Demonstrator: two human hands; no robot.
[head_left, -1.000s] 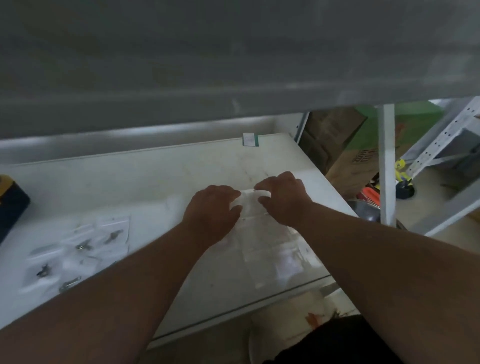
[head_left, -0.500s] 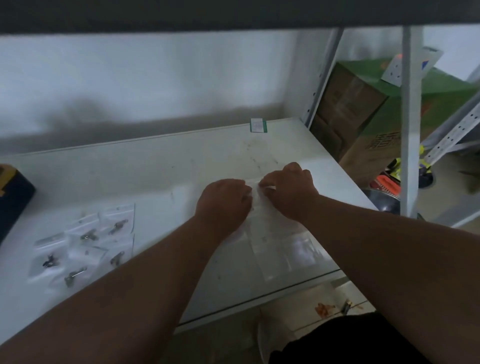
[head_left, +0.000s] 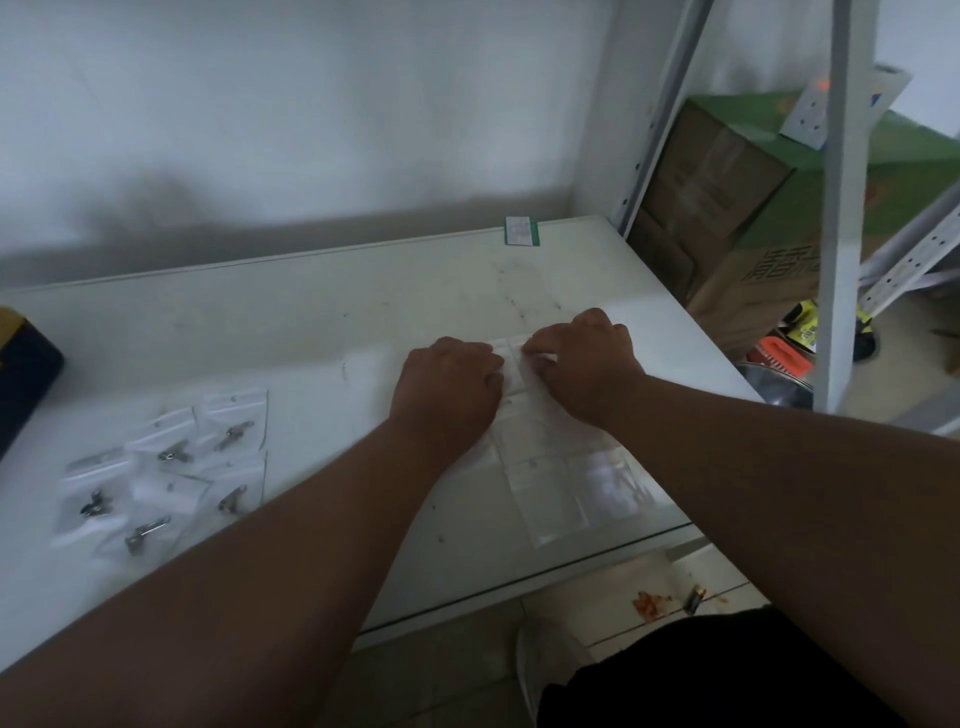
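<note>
Left hand (head_left: 448, 385) and right hand (head_left: 584, 366), fingers curled, pinched the far edge of a clear, flat plastic sheet (head_left: 558, 470) of small bags.

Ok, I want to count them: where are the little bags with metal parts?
In the head view, the little bags lie in a cluster on the left of the table, between the dark case and the left forearm.

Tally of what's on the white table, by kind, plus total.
small clear bags with a metal part: 5
sheet of empty clear bags: 1, held at its far end by the left hand and right hand
green-edged card: 1
dark case: 1, cut off at the frame edge
Total: 8
</note>
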